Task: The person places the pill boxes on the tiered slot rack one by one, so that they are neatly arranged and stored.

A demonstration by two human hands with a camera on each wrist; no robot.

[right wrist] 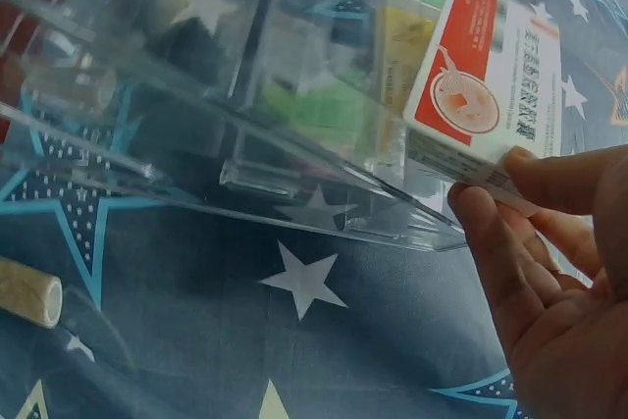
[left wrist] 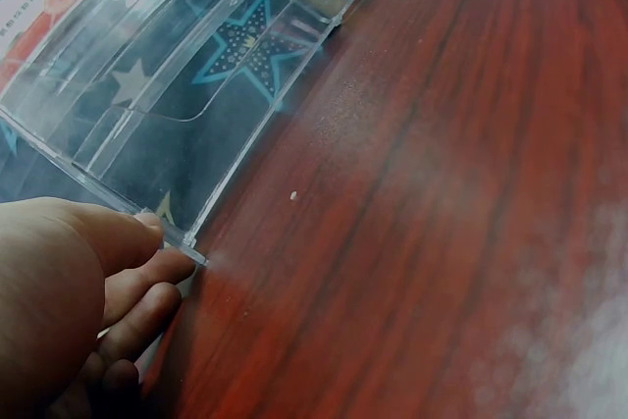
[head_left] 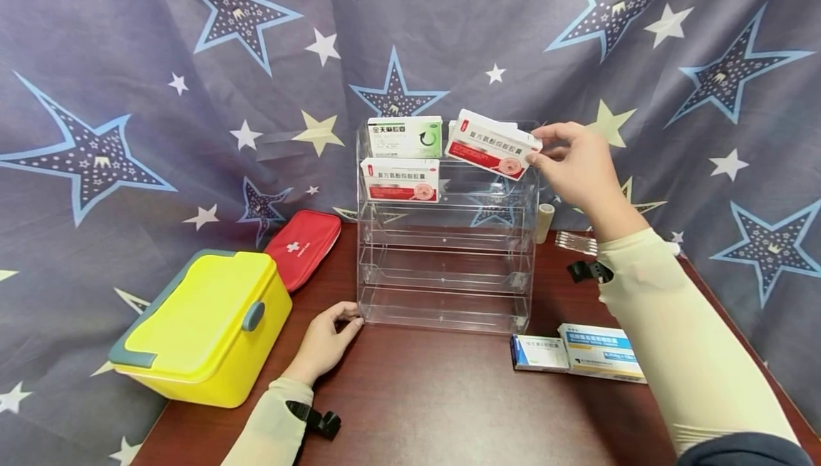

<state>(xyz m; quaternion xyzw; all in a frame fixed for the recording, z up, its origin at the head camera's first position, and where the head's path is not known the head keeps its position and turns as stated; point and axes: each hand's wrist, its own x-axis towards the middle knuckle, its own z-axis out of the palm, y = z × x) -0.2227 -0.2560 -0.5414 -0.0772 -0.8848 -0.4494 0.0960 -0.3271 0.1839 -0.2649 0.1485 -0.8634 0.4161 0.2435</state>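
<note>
My right hand (head_left: pixel 574 167) pinches the right end of a red-and-white medicine box (head_left: pixel 492 144) between thumb and fingers. That box hangs tilted at the upper right of a clear tiered acrylic rack (head_left: pixel 444 281), overlapping a pale box behind it. In the right wrist view, the box (right wrist: pixel 491 76) is just over the rack's side edge. At the rack's lower left corner, my left hand (head_left: pixel 326 341) holds the edge, thumb on the near side in the left wrist view. A green-and-white box (head_left: pixel 404 137) stands in the top tier, with another red-and-white box (head_left: pixel 400 181) below it.
Left of the rack sit a yellow lidded box (head_left: pixel 205 323) and a red first-aid pouch (head_left: pixel 303 249). At the right front lie a small white-and-blue box (head_left: pixel 540 353) and a larger one (head_left: pixel 601 352). A tan roll (head_left: pixel 544 222) and packaged swabs (head_left: pixel 576 242) are behind.
</note>
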